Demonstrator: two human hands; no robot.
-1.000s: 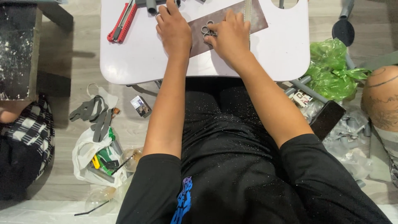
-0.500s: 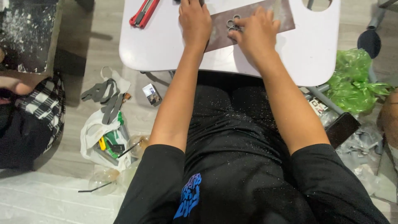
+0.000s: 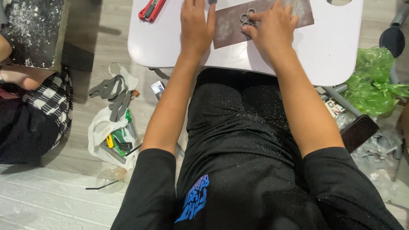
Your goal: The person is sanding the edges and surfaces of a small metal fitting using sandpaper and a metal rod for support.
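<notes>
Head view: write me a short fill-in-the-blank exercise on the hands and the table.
1. The right hand presses small metal rings onto a brown ____.
2. The left hand lies flat on the ____ table.
3. The utility knife near the table's far left edge is ____.

Missing words: sheet; white; red

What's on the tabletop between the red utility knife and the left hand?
Nothing: in the head view, only bare white table lies between the red utility knife and the left hand, which rests flat beside the brown sheet.
</notes>
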